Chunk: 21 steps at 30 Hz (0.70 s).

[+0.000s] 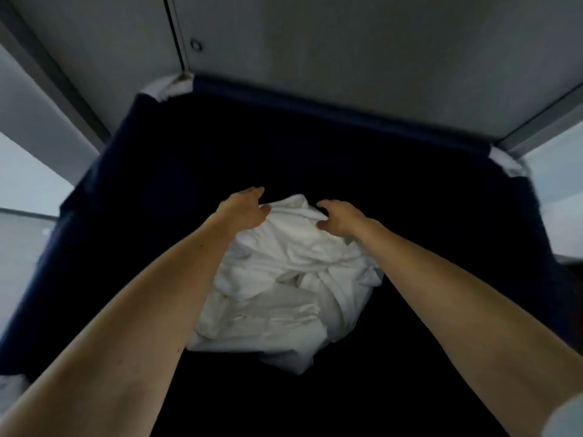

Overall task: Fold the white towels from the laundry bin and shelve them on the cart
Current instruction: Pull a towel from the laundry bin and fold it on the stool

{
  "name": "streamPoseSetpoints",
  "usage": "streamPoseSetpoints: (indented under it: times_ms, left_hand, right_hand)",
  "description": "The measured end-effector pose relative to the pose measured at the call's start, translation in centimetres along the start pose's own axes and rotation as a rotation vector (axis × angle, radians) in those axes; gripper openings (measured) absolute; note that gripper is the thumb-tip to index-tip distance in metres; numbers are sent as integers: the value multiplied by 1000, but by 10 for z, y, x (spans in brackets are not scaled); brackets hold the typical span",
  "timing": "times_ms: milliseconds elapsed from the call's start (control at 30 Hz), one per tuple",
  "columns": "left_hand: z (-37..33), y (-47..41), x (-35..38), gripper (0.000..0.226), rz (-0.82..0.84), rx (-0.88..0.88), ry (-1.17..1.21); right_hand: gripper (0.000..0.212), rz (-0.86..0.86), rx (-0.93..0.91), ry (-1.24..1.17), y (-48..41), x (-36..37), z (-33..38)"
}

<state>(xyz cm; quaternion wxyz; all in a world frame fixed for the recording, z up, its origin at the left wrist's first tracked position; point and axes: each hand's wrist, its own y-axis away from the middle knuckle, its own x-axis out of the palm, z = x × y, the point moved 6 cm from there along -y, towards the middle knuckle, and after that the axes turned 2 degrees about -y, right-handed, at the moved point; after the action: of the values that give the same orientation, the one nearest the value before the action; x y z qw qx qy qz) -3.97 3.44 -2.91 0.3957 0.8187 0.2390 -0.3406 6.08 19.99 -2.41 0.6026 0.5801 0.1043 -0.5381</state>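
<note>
The right hand (339, 217) is clamped on cloth: its fingers curl down and the thumb comes in beneath them, pinching a fold at the top right of the white towels (284, 279). The left hand (244, 212) lies against the top left of the same heap, its fingers nearly straight and reaching past the crest, its thumb resting on the cloth. Motion blur softens both hands, and no curl of the left fingers round the cloth shows. The two hands are near each other, with a raised ridge of towel between them.

There are two hands, two bare forearms (151, 304) and one heap of towels. The heap is crumpled and twisted, so the number of separate towels in it cannot be counted. It lies inside the one laundry bin (315, 96), on the dark bottom, about midway between the side walls. The forearms come in from the lower corners and cover the heap's left and right edges.

The bin is dark navy fabric, its inside almost black. Two pale corner pieces (172, 86) show at the far corners of its rim. Behind the far rim stands a grey wall (378, 42) with one dark vertical seam (176, 33) and one small round fitting (195, 44) just beside it.
</note>
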Motion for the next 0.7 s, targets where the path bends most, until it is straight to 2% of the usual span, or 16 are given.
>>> streamPoseSetpoints:
  times_ms: [167,300,567,633,700]
  left_hand:
    - [31,-49,46,59,130,-87,18]
    - [43,-92,66,56,84,-68,78]
    - [53,-216,137,57,40,-25,97]
    - [57,-233,159,57,42,-26,92]
    - [57,-244,178,57,55,-33,92]
  right_hand:
    - [65,131,112,-7,-50,45,-36]
    - [65,199,137,-28,-97,68,-59]
    - [66,63,177,-100,-229,87,-124]
    - [67,73,208,-140,-248,99,-142]
    - [70,161,220,-166,-259,116,-154]
